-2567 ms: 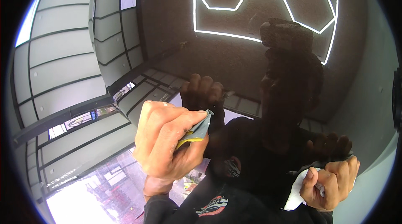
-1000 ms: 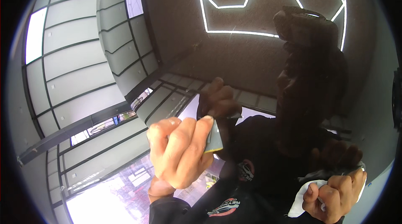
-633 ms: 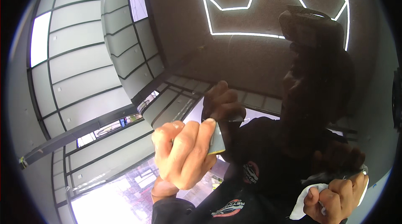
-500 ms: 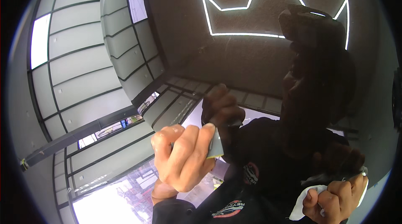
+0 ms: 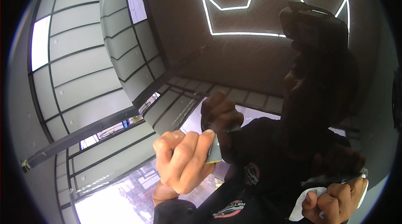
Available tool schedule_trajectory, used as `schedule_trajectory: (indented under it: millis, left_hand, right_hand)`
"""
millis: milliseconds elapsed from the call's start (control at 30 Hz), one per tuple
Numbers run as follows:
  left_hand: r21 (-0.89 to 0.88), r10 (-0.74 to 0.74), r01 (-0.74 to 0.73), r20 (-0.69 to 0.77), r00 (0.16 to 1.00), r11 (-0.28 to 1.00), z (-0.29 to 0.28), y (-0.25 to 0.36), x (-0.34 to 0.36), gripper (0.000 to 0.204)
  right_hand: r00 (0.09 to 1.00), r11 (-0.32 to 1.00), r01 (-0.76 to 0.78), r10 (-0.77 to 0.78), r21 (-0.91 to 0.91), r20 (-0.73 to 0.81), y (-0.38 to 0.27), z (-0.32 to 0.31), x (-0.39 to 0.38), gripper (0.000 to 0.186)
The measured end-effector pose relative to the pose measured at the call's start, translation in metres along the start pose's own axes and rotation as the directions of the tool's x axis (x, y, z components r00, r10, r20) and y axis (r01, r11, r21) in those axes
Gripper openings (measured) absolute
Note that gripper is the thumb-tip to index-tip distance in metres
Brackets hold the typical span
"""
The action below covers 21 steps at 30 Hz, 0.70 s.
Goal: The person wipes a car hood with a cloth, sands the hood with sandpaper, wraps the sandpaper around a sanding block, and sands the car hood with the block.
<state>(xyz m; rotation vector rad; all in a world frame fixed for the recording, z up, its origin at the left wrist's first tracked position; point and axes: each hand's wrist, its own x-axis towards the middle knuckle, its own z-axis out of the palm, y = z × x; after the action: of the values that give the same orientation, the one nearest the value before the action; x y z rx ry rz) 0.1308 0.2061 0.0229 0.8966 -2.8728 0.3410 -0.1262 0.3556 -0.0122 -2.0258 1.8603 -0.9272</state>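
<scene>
A glossy dark panel [image 5: 238,69] fills the view, mirroring a ceiling, lights and a dark figure. My left hand [image 5: 182,161] is closed on a thin grey pad [image 5: 214,152] with a yellow edge, held against the panel below the centre. My right hand [image 5: 335,202] grips a crumpled white cloth [image 5: 302,204] at the lower right, at the panel's surface. Parts of the pad and cloth are hidden under the fingers.
Hexagonal light strips, a gridded ceiling and a bright opening show as reflections on the panel. A paler grey surface [image 5: 379,186] lies at the far right edge. A dark object is partly visible at the right rim.
My left hand and pad have moved down and to the right in the picture. My right hand and cloth are somewhat lower and further right; the reflections have shifted rightward.
</scene>
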Motion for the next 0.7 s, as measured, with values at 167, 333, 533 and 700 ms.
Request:
schedule_trajectory:
  millis: [167, 333, 533, 700]
  left_hand:
    - [-0.120, -0.115, 0.101, -0.115, 0.987, 0.988, 0.001, -0.008, 0.017, 0.033]
    - [-0.329, -0.293, 0.246, -0.100, 0.951, 0.912, -0.002, -0.001, 0.013, 0.016]
    - [-0.331, -0.291, 0.242, -0.107, 0.951, 0.912, 0.013, -0.001, 0.014, 0.018]
    - [-0.315, -0.282, 0.231, -0.130, 0.950, 0.921, 0.018, 0.000, 0.018, 0.020]
  right_hand:
    - [1.000, 1.000, 0.005, -0.005, -0.012, -0.017, 0.002, 0.002, 0.000, 0.025]
    - [0.997, 0.999, 0.046, -0.046, 0.004, -0.066, 0.006, 0.003, -0.001, 0.026]
    - [0.996, 0.999, 0.042, -0.043, -0.018, -0.083, 0.003, 0.005, 0.007, 0.027]
    - [0.985, 0.995, 0.096, -0.097, -0.014, -0.140, 0.009, 0.010, 0.004, 0.029]
